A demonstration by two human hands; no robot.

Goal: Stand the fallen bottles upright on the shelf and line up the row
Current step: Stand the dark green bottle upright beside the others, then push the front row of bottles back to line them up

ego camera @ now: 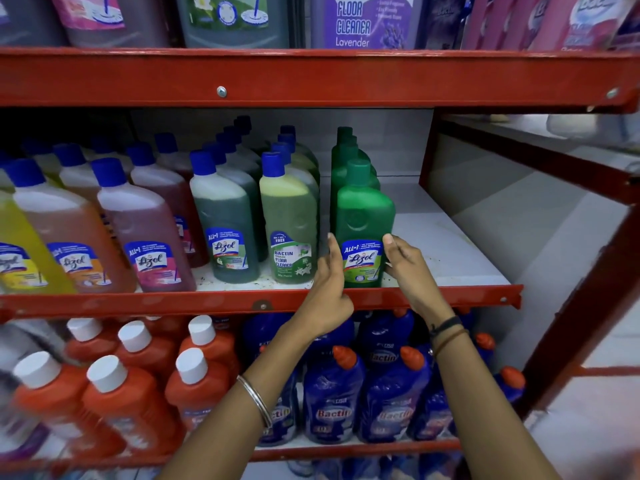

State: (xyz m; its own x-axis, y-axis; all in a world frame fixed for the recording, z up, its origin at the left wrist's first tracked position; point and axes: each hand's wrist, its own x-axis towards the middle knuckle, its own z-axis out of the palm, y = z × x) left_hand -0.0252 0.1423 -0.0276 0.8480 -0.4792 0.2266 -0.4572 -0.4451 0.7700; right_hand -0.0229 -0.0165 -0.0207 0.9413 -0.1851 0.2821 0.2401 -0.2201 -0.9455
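green bottle (upright) between left hand and right hand, both grips loosely spread, fingertips touching.

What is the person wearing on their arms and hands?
Both forearms are bare, with no sleeves or gloves. The left wrist has a thin silver metal bangle. The right wrist has a black thread band and a thin brown band beside it.
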